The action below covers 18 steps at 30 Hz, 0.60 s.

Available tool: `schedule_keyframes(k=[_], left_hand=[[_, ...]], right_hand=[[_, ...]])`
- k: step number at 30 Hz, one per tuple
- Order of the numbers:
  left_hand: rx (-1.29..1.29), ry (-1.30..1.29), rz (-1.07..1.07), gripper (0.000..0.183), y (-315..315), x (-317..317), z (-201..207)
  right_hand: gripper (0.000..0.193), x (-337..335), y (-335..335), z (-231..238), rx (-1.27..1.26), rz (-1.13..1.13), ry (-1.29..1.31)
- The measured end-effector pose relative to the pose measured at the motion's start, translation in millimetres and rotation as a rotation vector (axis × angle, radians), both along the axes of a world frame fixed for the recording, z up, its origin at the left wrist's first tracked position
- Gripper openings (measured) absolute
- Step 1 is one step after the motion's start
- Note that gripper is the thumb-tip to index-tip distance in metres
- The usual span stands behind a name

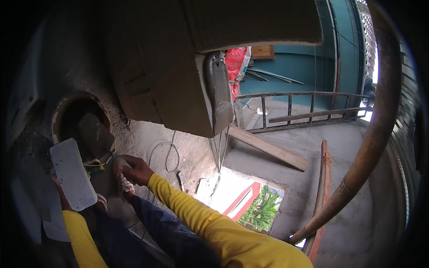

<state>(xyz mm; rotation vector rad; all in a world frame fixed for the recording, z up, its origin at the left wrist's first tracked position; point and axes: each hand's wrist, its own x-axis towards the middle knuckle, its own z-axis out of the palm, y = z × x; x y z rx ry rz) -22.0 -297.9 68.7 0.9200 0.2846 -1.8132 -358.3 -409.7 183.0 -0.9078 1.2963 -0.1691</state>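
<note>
We see a rough plastered wall (pixel 147 53) filling the upper left, with a grey box-shaped projection (pixel 178 89) standing out from it and a round hole (pixel 71 111) cut in the wall at the left. A curved bamboo pole (pixel 375 125) sweeps down the right side. Below lies a concrete floor (pixel 277 174), on which a wooden ladder (pixel 304 111) lies near the far teal wall (pixel 304 62); a plank (pixel 268 149) lies in front of the ladder. A rectangular opening (pixel 241 196) in the floor shows green leaves beneath. Our left hand (pixel 62 196) is mostly hidden behind a grey block (pixel 71 172), which it holds upright just beside the hole; its grip is closed around the lower part of the block. Our right hand (pixel 134 169), in a yellow sleeve, has its grip closed on the handle of a trowel (pixel 96 134), whose mortar-covered blade lies inside the hole. A thin wire (pixel 167 154) loops on the wall, near the right hand. A red sack (pixel 237 67) hangs behind the projection.
</note>
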Motion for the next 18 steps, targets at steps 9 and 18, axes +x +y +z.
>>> schedule_keyframes(k=[9, 18], left_hand=[[-0.054, 0.07, -0.036, 0.102, -15, -9, -4], [-0.107, 0.087, -0.071, 0.1, -28, 4, 20]], right_hand=[[0.081, -11, 13, -9, -0.096, 0.111, 0.119], [0.077, -6, 23, 0, -0.129, 0.071, 0.171]])
